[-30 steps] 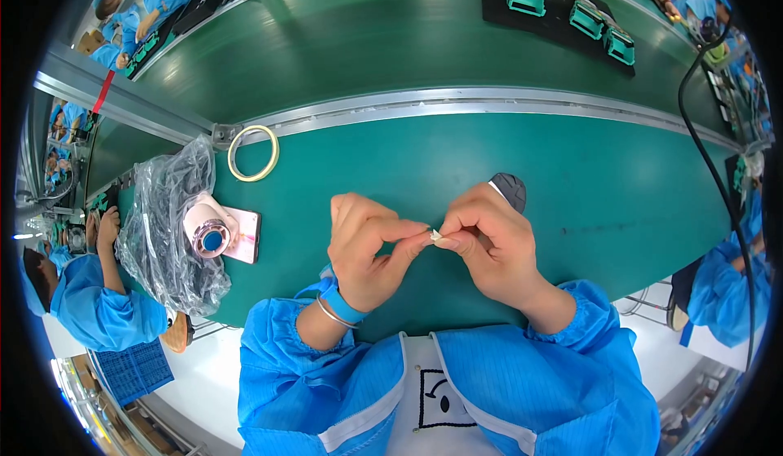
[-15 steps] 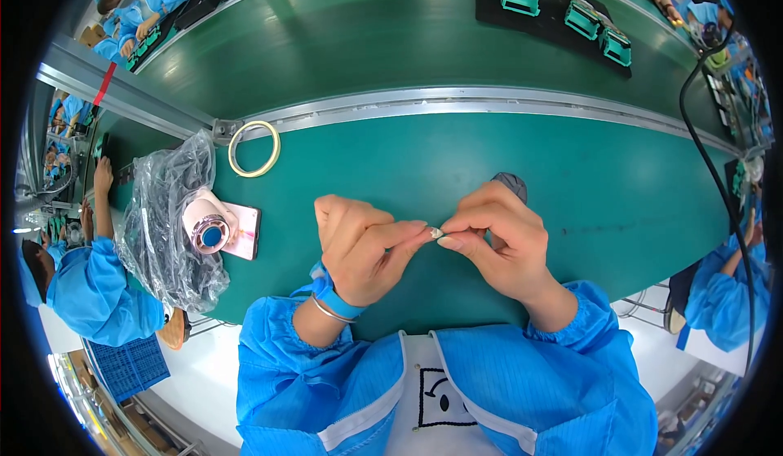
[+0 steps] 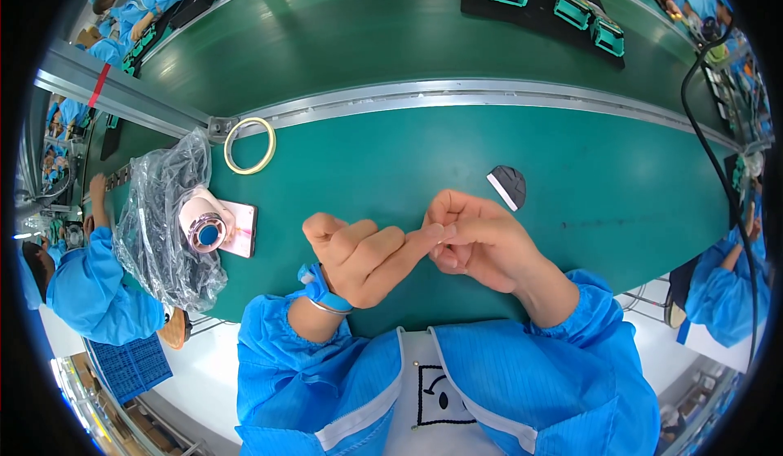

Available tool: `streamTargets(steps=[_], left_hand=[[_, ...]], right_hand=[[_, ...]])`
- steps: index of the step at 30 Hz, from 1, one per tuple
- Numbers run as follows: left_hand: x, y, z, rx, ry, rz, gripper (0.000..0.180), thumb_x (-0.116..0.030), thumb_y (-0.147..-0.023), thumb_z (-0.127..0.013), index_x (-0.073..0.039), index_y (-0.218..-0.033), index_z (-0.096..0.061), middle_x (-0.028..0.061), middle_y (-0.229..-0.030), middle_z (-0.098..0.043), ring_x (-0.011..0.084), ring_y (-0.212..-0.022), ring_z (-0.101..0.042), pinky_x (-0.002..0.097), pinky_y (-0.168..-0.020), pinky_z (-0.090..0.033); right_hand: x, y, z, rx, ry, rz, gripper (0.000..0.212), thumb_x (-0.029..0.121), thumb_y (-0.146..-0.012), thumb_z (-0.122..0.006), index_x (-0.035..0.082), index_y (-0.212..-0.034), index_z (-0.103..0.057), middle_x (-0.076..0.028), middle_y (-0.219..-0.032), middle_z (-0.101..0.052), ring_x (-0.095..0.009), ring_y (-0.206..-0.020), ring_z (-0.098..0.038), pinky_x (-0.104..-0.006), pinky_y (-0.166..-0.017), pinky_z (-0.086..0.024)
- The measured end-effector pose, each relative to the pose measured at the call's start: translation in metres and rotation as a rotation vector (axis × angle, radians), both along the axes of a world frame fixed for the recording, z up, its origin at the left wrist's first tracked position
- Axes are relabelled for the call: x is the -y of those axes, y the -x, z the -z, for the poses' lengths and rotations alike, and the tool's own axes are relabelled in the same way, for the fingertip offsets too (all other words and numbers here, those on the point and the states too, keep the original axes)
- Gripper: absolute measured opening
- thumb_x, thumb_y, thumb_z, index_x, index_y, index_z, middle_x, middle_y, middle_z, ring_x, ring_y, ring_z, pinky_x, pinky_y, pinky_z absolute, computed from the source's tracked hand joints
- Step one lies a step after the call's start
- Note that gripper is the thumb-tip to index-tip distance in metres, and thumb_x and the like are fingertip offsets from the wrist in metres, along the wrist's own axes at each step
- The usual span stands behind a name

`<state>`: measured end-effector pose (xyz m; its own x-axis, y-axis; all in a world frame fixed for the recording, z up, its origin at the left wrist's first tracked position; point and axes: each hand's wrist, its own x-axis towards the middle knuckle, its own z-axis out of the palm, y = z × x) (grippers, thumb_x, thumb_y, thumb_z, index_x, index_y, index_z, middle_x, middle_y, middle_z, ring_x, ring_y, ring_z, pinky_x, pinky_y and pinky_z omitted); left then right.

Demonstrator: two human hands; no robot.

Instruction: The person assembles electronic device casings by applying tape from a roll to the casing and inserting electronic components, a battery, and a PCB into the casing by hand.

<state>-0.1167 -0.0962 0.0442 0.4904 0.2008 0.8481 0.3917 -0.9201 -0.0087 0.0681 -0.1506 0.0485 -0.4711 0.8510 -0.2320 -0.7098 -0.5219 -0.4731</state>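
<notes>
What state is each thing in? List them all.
Bare right hand: thumb and forefinger bent together; contents hidden
Bare left hand: fingers bent, tips meeting the right hand's
Clear plastic bag: crumpled
Pale pink handheld fan: round face turned upward
Pink rectangular phone: flat, partly hidden by the fan
Cream ring-shaped tape roll: lying flat
Dark grey rounded piece with white edge: untouched by either hand
Three green plastic frames: resting on a flat black mat

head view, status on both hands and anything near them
Left hand and right hand meeting at the fingertips. Anything pinched there too hidden to tell. Dark grey piece with white edge lying just beyond the right hand.
</notes>
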Motion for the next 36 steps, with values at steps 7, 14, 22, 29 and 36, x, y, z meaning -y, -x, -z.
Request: streamTargets(steps=[7,14,22,29,36], left_hand=[[-0.001,-0.002,-0.008,0.095,0.287,0.026,0.033,-0.013,-0.054,-0.078,-0.018,-0.086,-0.07,-0.003,-0.075,-0.045,0.0145,-0.067,-0.043,0.0331,-0.066,-0.027],[0.002,-0.005,-0.003,0.203,0.459,0.171,0.02,-0.014,-0.062,-0.079,-0.01,-0.077,-0.066,0.002,-0.071,-0.045,0.0179,-0.066,-0.039,0.0316,-0.058,-0.027],[-0.001,-0.004,-0.011,0.088,0.371,0.128,0.027,-0.018,-0.057,-0.081,-0.02,-0.081,-0.069,-0.0038,-0.073,-0.047,0.0145,-0.067,-0.044,0.0326,-0.065,-0.028],[-0.002,-0.006,-0.008,0.107,0.409,0.141,0.026,-0.016,-0.057,-0.08,-0.019,-0.08,-0.07,-0.0037,-0.073,-0.048,0.0142,-0.067,-0.045,0.0324,-0.065,-0.028],[0.0,-0.008,-0.008,0.111,0.452,0.169,0.026,-0.012,-0.057,-0.08,-0.017,-0.081,-0.069,-0.0026,-0.071,-0.049,0.0147,-0.066,-0.046,0.0326,-0.065,-0.028]], right_hand=[[0.009,0.014,-0.01,0.462,-0.365,0.409,0.014,0.009,-0.088,-0.06,0.001,-0.097,-0.053,-0.008,-0.08,-0.055,-0.012,-0.066,-0.05,-0.0228,-0.055,-0.038],[0.007,0.003,-0.014,0.98,-0.894,0.509,0.014,-0.002,-0.078,-0.067,0.001,-0.09,-0.06,-0.008,-0.088,-0.055,-0.013,-0.073,-0.05,-0.0239,-0.059,-0.039],[0.004,0.001,-0.018,1.164,-1.002,0.42,0.011,0.003,-0.079,-0.065,0.003,-0.083,-0.055,-0.007,-0.084,-0.054,-0.018,-0.071,-0.05,-0.0254,-0.058,-0.04],[0.005,0.002,-0.016,1.085,-0.96,0.423,0.01,0.003,-0.082,-0.063,0.003,-0.083,-0.053,-0.008,-0.083,-0.053,-0.018,-0.071,-0.05,-0.026,-0.057,-0.041],[0.007,0.001,-0.014,1.098,-0.893,0.359,0.008,0.0,-0.082,-0.063,0.002,-0.087,-0.057,-0.007,-0.084,-0.054,-0.016,-0.075,-0.051,-0.0252,-0.063,-0.041]])
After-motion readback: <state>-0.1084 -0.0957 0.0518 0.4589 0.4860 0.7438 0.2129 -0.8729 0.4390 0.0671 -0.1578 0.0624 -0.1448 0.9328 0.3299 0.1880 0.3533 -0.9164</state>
